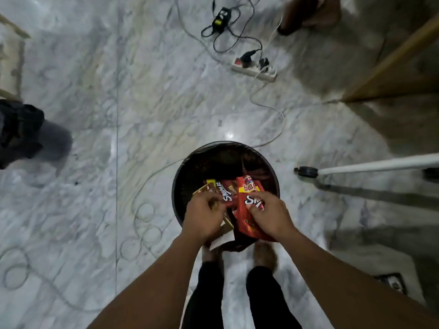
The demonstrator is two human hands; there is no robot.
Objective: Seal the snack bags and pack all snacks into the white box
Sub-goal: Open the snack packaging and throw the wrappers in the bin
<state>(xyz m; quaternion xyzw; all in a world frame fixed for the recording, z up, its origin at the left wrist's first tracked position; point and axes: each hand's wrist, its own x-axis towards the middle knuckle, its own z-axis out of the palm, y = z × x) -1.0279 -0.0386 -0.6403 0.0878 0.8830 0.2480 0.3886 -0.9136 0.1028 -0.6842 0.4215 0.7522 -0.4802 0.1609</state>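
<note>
— Well, what has the right hand [270, 214] got?
— Its fingers [259, 202] and thumb pinch a glossy red plastic snack bag [247, 225] near its top; the bag sits tilted under them.
— And the left hand [205, 216]?
— Curled round a bundle of small packs. A dark red "Swipe it" packet [226, 197] and a brown-and-gold packet [204, 188] fan out past the fingertips.
— Over what?
— The mouth of a round black container [180, 179] on the grey marble floor [107, 115]. Farther off lies a white power strip [255, 70].
</note>
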